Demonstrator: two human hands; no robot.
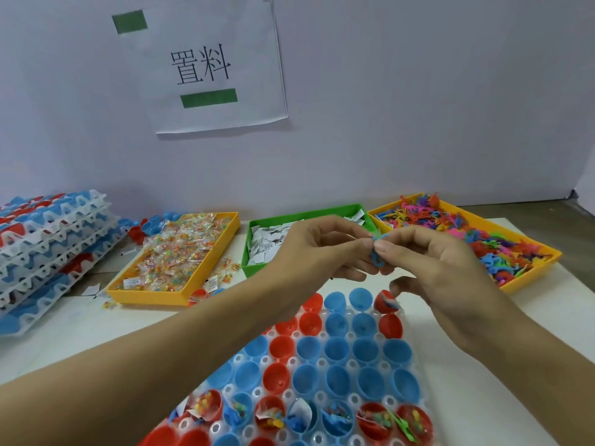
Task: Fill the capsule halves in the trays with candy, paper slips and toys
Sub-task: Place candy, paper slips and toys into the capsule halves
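Nearest us, one tray [415,358] row is filled. Our left hand [325,249] and right hand [431,262] pinch a blue toy [377,257] above the empty cups, probably untangling it.

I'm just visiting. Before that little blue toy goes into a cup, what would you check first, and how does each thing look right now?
1. Toy held securely: ok. Both the left hand and the right hand pinch the blue toy.
2. Only one toy picked up: cannot tell, the fingers hide most of it.
3. Empty capsule halves waiting in the tray: ok, most of the rows are bare.
4. Filled row nearest the person already holds candy, slips and toys: ok.
5. Toy bin stocked: ok.
6. Paper slip bin and candy bin stocked: ok.
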